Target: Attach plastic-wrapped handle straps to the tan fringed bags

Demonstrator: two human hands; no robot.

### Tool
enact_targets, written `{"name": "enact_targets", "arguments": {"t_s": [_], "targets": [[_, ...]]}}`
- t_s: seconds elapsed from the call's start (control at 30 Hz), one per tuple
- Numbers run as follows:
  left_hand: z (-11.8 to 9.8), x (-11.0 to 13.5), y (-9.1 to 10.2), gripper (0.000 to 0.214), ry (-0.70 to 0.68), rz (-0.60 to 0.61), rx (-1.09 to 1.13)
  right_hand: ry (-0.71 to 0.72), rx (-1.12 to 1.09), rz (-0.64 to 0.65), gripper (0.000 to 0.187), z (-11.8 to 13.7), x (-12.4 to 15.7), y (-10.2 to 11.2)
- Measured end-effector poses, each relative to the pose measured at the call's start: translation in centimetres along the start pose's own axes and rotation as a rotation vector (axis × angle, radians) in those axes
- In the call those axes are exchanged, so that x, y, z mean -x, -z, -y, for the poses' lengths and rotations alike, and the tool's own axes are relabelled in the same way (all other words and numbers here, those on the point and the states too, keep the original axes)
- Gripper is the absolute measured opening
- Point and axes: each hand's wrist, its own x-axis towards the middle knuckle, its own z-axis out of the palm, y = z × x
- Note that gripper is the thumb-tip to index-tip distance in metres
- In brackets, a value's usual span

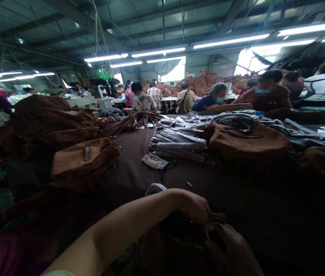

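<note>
A dark brown bag (173, 249) sits close in front of me at the lower middle, mostly lost in shadow. My left hand (195, 205) reaches across it from the lower left, its fingers closed on the bag's upper edge by a small brown strap tab (218, 217). Right beside it, my right hand (231, 245) is dim, with bent fingers gripping the same edge. The exact spot that the fingertips pinch is hidden. Behind the left forearm shows a piece of pale wrapping (155, 188).
Brown bags (82, 159) are heaped at the left. Wrapped straps (176, 140) lie mid-table, near another brown bag (250, 143) on the right. A small pale scrap (189, 184) rests on the dark tabletop (133, 153). Several people (143, 99) sit beyond.
</note>
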Motion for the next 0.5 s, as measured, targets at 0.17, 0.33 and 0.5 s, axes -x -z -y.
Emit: {"name": "enact_targets", "arguments": {"t_s": [0.17, 0.33, 0.5], "targets": [[1.1, 0.9, -0.4, 0.053, -0.079, -0.02, 0.179, -0.136, 0.051, -0.102, 0.02, 0.6, 0.1, -0.2], [2.1, 1.3, -0.9, 0.058, -0.12, -0.064, 0.27, -0.149, 0.008, -0.1, 0.032, 0.4, -0.2, -0.7], [2.1, 1.5, -0.9, 0.059, -0.121, -0.118, 0.316, -0.087, 0.033, -0.161, 0.032, -0.4, -0.6, -1.3]]}}
